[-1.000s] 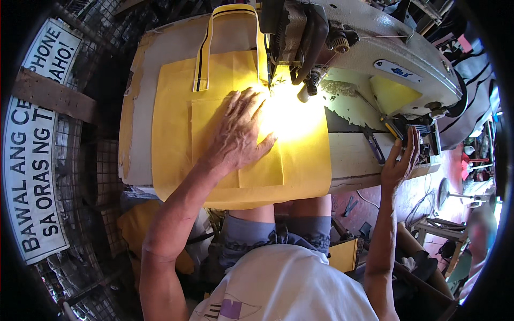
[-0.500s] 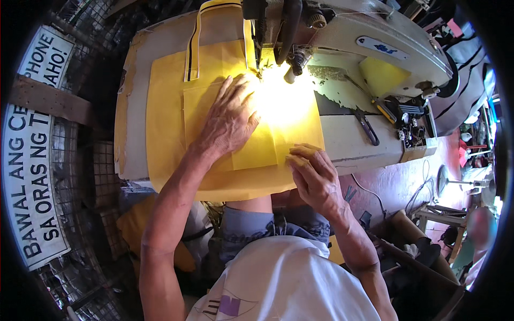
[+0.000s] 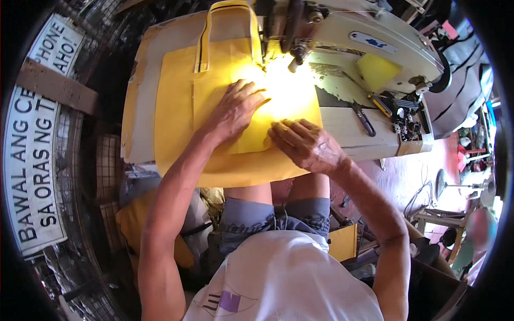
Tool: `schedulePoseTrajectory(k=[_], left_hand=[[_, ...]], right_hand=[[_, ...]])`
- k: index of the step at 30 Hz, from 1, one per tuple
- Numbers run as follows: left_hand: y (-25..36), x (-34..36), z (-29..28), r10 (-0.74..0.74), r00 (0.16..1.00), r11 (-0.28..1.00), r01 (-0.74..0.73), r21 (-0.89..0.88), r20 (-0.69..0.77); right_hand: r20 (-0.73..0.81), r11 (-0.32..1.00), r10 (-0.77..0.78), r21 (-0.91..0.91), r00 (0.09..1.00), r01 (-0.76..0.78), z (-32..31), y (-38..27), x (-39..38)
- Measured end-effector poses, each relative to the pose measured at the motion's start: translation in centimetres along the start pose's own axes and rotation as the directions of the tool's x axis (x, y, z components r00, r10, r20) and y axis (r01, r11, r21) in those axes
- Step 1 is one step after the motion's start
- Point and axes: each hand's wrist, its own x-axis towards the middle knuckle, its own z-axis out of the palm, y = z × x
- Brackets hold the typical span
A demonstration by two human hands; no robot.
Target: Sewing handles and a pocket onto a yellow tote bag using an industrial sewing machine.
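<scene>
A yellow fabric bag panel (image 3: 176, 107) lies flat on the sewing table, its near edge drooping over the front. A yellow strap handle (image 3: 204, 40) with dark edging loops away from its far side. My left hand (image 3: 235, 109) rests on the fabric, fingers stretched toward the needle area of the sewing machine (image 3: 342, 32). Closer to me on the right, my right hand (image 3: 305, 142) lies palm down on the cloth with fingers extended. Neither hand grips anything. Bright lamp glare hides the fabric around the needle.
Right of the fabric lie thread snips (image 3: 364, 119), a yellow-and-black cutter (image 3: 381, 106) and a tray of small metal parts (image 3: 409, 125). A wire-mesh wall with a white sign (image 3: 32, 176) stands at left. A white fan (image 3: 460, 184) stands on the floor at right.
My right hand has moved left and farther in, from the fabric's near right corner onto the panel. My left hand stays on the cloth, and the view has shifted slightly.
</scene>
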Motion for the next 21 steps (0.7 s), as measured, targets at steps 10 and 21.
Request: schedulePoseTrajectory(k=[10,21], left_hand=[[-2.7,1.6,-1.0,0.079,0.988,0.996,-0.073,-0.054,0.131],[-4.3,4.2,-2.1,0.1,0.909,0.99,-0.051,-0.131,0.404]], right_hand=[[-0.171,0.965,0.246,0.135,0.954,-0.225,0.4,-1.7,1.0],[-0.027,0.756,0.573,0.402,0.819,-0.516,-1.2,-1.8,3.3]])
